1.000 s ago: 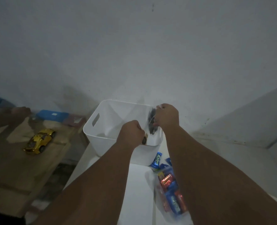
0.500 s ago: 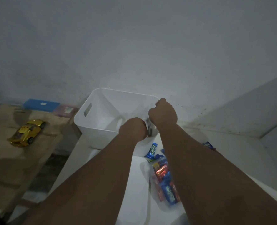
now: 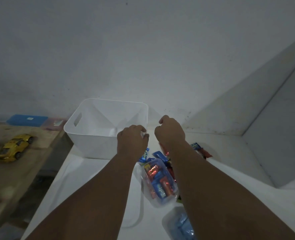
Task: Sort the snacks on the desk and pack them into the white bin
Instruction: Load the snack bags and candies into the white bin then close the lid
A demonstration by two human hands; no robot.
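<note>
Fingers on left hand (image 3: 132, 140) and right hand (image 3: 171, 130) curl; gripping what, I cannot tell. Clear snack bag (image 3: 158, 184) short of my fingertips looks light, slippery: pinch its edge.

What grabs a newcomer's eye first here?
Two forearms fill the middle, the left hand and right hand curled by the near right corner of the white bin. Between them a clear bag of red and blue snacks lies on the white desk; a yellow toy car sits on the wooden table far left.
</note>
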